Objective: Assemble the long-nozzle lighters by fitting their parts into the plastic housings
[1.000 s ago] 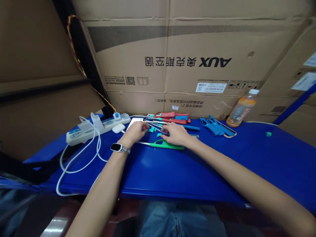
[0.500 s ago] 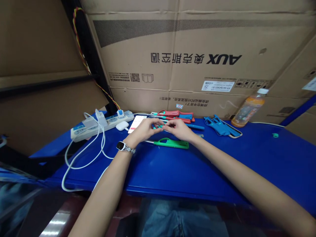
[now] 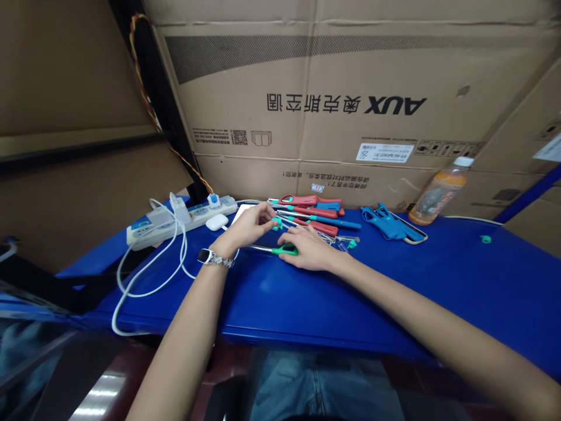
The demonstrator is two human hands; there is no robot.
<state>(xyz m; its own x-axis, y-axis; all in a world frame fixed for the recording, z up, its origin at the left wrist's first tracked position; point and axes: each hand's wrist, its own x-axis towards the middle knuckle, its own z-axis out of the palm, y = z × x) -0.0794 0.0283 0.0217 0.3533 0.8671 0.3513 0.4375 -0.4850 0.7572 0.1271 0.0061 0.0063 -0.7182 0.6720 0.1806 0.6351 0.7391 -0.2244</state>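
Note:
My left hand [image 3: 248, 227], with a watch on its wrist, pinches a small teal plastic piece [image 3: 276, 223] between thumb and fingers just above the blue table [image 3: 394, 286]. My right hand [image 3: 309, 250] lies over the green long-nosed lighter [image 3: 280, 250] and covers most of its handle; its fingers are curled on it. Behind both hands lies a row of red, blue and teal lighters [image 3: 313, 211] with metal nozzles. A small teal piece [image 3: 350, 244] rests to the right of my right hand.
A white power strip [image 3: 175, 219] with plugs and looping white cables sits at the left, with a white earbud case [image 3: 216, 222] beside it. Blue lighter shells [image 3: 388, 222] and an orange drink bottle [image 3: 438, 190] stand at the back right. Large cardboard boxes [image 3: 350, 105] wall off the back.
My right hand has dropped from the small piece onto the green lighter. My left hand keeps the teal piece and has shifted slightly left.

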